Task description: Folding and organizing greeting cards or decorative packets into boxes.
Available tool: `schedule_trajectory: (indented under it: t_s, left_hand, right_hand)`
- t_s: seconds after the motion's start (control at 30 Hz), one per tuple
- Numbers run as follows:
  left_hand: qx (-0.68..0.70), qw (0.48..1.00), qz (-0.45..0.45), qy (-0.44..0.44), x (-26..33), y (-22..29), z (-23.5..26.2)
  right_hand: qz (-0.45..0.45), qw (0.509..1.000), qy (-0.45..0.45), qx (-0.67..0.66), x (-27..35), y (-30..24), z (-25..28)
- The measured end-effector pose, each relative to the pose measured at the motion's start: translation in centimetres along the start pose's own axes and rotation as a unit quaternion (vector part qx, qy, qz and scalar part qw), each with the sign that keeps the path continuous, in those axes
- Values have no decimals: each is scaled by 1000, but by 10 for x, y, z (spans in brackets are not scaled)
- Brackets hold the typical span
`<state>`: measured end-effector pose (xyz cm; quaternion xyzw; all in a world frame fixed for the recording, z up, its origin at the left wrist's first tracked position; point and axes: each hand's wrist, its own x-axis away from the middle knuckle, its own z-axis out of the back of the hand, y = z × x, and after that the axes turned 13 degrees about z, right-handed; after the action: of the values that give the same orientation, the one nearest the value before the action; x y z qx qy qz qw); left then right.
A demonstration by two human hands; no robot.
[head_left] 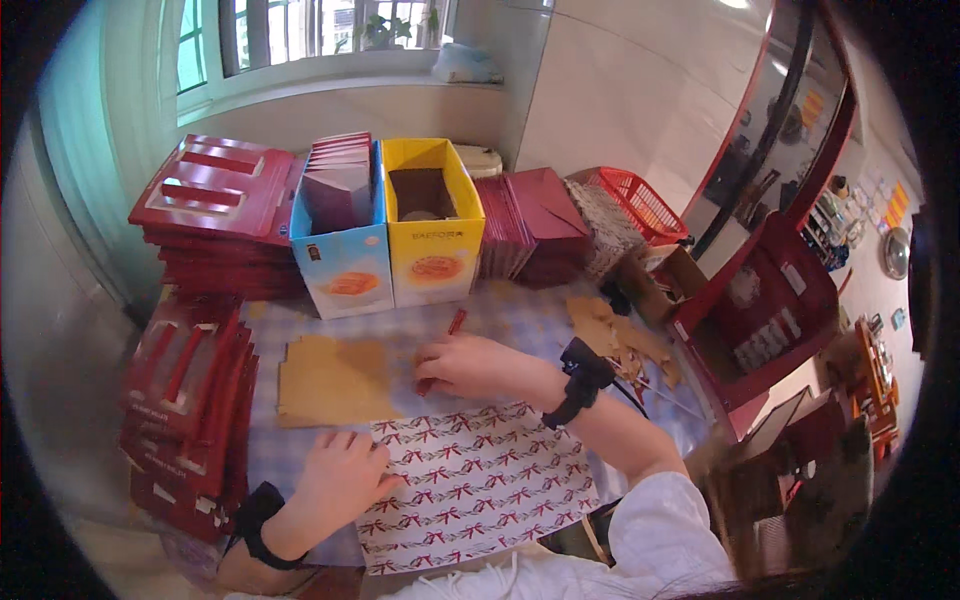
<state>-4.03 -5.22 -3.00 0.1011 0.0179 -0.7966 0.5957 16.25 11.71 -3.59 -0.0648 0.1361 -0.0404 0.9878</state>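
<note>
R hand (475, 365) on slim red stick (457, 321), L hand (340, 480) by patterned sheet (480, 490)

Labels first: on my feed, blue box (345, 270) & yellow box (435, 265) stand side by side, each w/ round pastry pic on front; yellow one has a line of small dark print. Lower-left dark red packets (190, 390) carry pale lettering, blurry from here. Sheet = white w/ rows of red bows + dark sprigs.

Surface: blue-white checked cloth (510, 305); brown card pieces (330, 380) beyond L hand, torn brown scraps (615, 335) off to R. Sheet lies flat nearest the wearer, below both hands.

Hands: I see L palm-down, fingers loosely spread over sheet's L edge, gripping nothing. R is curled round the stick, just past sheet's far edge; finger detail partly hidden.

Room: barred window (340, 35) at back, teal curtain (80, 150) on L, pale tiled wall (630, 80) and red basket (645, 205) to R.
</note>
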Motion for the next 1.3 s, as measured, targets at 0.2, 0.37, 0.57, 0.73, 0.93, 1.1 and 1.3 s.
schedule_trajectory:
  t_s: [0.2,0.37,0.57,0.73,0.93,1.1,1.3]
  left_hand:
    - [-5,1000,-8,11,-2,0,-2]
    - [35,999,3,16,-7,0,2]
    - [32,993,-62,93,-32,31,22]
    - [82,980,-145,108,-63,71,22]
    - [173,959,-175,138,-77,84,-2]
    - [143,973,-157,86,-76,85,-14]
    - [100,980,-164,56,-77,86,-23]
  right_hand:
    - [-51,996,-72,-28,-4,3,0]
    - [-164,979,15,-124,11,-24,26]
    - [-212,943,114,-231,54,-71,58]
    - [-256,900,145,-322,76,-85,55]
    - [-258,864,204,-381,95,-86,47]
    - [-202,931,178,-245,115,-78,36]
    - [-153,971,137,-122,132,-71,13]
